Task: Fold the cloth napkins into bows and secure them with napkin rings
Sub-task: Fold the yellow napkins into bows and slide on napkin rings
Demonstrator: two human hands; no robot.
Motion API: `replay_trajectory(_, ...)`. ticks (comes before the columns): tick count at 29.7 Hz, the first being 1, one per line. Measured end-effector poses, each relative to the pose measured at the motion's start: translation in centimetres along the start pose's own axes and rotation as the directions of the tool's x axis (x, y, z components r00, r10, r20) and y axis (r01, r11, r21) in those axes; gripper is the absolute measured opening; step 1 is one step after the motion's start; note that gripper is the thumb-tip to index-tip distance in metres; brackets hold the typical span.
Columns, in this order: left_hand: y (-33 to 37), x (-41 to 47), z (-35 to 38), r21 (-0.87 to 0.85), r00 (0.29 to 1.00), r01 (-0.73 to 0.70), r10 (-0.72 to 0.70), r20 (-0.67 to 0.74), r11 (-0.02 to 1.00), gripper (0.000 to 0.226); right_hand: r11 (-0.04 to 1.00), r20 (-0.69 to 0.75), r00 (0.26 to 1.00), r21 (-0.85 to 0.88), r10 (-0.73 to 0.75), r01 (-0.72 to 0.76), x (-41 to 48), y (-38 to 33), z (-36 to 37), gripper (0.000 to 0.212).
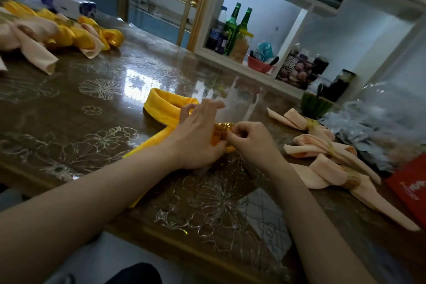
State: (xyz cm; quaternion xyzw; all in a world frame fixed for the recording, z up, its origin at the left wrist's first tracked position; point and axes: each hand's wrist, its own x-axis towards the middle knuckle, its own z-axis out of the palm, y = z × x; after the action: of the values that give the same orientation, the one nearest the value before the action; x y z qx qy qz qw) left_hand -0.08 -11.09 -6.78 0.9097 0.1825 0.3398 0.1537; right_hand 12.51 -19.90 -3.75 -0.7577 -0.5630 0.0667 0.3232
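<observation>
At worktop (96,122) centre lies one yellow napkin (166,108), folded into a long flat band. One loop curves out toward 11 o'clock from the hands, and a straight tail runs toward 7 o'clock under the left forearm. The cloth is smooth and bright, with a rounded fold at the loop's far end. One shiny gold ring (222,132) sits on the napkin between the two hands, and a bit of yellow cloth shows just below it.

The left hand (198,138) grips the ring from its 9 o'clock side. Its lower fingers (219,145) are curled under the ring, and its forefinger is lifted and nearly straight. The right hand (251,140) meets the ring at 3 o'clock, its fingers curled together and pinching at the ring's rim.

Toward 3 o'clock lie three peach bows (322,147), each with a gold ring at its middle. At 10 o'clock is a pile (69,34) of yellow and peach napkins, too tangled to count. Two green bottles (232,23) stand on a shelf at 1 o'clock.
</observation>
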Motion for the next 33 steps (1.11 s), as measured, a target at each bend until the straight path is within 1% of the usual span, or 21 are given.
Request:
replay_trajectory(1, 0.0, 0.0, 0.0, 0.003, 1.0, -0.011, 0.011, 0.002, 1.0, 0.071, 1.0, 0.003, 1.0, 0.011, 0.008, -0.008, -0.1, 0.1, 0.0, 0.021)
replay_trajectory(4, -0.1, 0.2, 0.0, 0.098, 0.996, -0.049, 0.041, 0.076, 0.994, 0.055, 0.999, -0.013, 1.0, 0.042, 0.02, -0.019, -0.2, 0.2, 0.1, 0.022)
replay_trajectory(5, -0.1, 0.3, 0.1, 0.102, 0.996, -0.042, 0.034, 0.083, 0.994, 0.053, 0.998, -0.023, 1.0, 0.057, 0.019, -0.018, -0.2, 0.3, 0.2, 0.023)
replay_trajectory(8, -0.2, 0.4, 0.1, 0.04, 1.0, -0.001, 0.001, 0.011, 0.999, 0.051, 0.988, -0.046, 0.998, 0.154, 0.034, -0.027, -0.1, 0.0, 0.2, 0.018)
replay_trajectory(11, -0.2, 0.3, 0.0, -0.001, 1.0, -0.003, 0.003, -0.019, 1.0, 0.048, 0.959, -0.103, 0.99, 0.275, 0.097, -0.066, -0.1, -0.2, 0.2, 0.013)
replay_trajectory(13, -0.3, 0.3, 0.1, 0.0, 0.999, 0.009, -0.009, -0.038, 1.0, 0.047, 0.932, -0.142, 0.98, 0.354, 0.139, -0.081, 0.0, -0.3, 0.5, 0.014)
replay_trajectory(15, -0.6, 0.3, 0.3, 0.0, 0.996, 0.013, -0.013, -0.093, 1.0, 0.047, 0.883, -0.199, 0.959, 0.461, 0.202, -0.09, 0.1, -0.2, 0.7, 0.016)
replay_trajectory(17, -0.8, 0.3, 0.3, -0.018, 0.988, 0.033, -0.036, -0.148, 0.999, 0.05, 0.866, -0.261, 0.933, 0.491, 0.249, -0.094, 0.0, -0.3, 0.4, 0.018)
replay_trajectory(19, -0.8, 0.3, 0.2, -0.037, 0.985, 0.065, -0.07, -0.16, 0.997, 0.052, 0.904, -0.312, 0.921, 0.417, 0.235, -0.09, -0.2, -0.5, -0.2, 0.02)
replay_trajectory(21, -0.8, 0.4, 0.1, -0.042, 0.982, 0.11, -0.115, -0.147, 0.993, 0.053, 0.938, -0.303, 0.931, 0.333, 0.204, -0.098, -0.5, -0.7, -0.7, 0.019)
replay_trajectory(23, -1.1, 0.5, 0.1, -0.03, 0.979, 0.133, -0.136, -0.152, 0.991, 0.052, 0.955, -0.189, 0.96, 0.249, 0.208, -0.158, -0.5, -0.9, -1.4, 0.013)
replay_trajectory(24, -1.1, 0.2, 0.3, -0.011, 0.982, 0.143, -0.144, -0.126, 0.99, 0.052, 0.969, -0.083, 0.975, 0.155, 0.207, -0.193, -0.6, -0.8, -1.4, 0.013)
replay_trajectory(25, -1.0, 0.2, 0.5, 0.005, 0.984, 0.153, -0.152, -0.089, 0.988, 0.051, 0.983, 0.014, 0.983, 0.008, 0.186, -0.186, -0.4, -0.7, -1.6, 0.018)
replay_trajectory(26, -1.0, 0.2, 0.7, 0.009, 0.986, 0.158, -0.158, -0.059, 0.987, 0.051, 0.978, 0.087, 0.984, -0.152, 0.157, -0.142, -0.1, -0.6, -1.5, 0.023)
replay_trajectory(27, -1.2, 0.5, 0.3, 0.036, 0.988, 0.15, -0.149, -0.037, 0.988, 0.05, 0.961, 0.113, 0.987, -0.264, 0.116, -0.082, 0.8, -1.2, -1.3, 0.025)
replay_trajectory(28, -0.9, 0.4, 0.5, 0.028, 0.987, 0.16, -0.159, -0.031, 0.987, 0.049, 0.941, 0.117, 0.991, -0.337, 0.071, -0.028, 1.1, -1.6, -1.1, 0.027)
replay_trajectory(29, -1.0, 0.6, 0.2, 0.031, 0.984, 0.173, -0.172, -0.037, 0.984, 0.048, 0.945, 0.104, 0.994, -0.327, 0.027, 0.008, 2.0, -2.4, -0.8, 0.027)
replay_trajectory(30, -1.1, 0.7, 0.2, 0.007, 0.98, 0.191, -0.19, -0.059, 0.982, 0.047, 0.96, 0.093, 0.996, -0.279, 0.014, 0.012, 2.5, -3.1, -0.7, 0.025)
replay_trajectory(33, -1.2, 0.7, -0.3, -0.05, 0.958, 0.262, -0.266, -0.102, 0.964, 0.048, 0.995, 0.129, 0.988, -0.05, 0.089, -0.083, 3.6, -3.5, -0.8, 0.019)
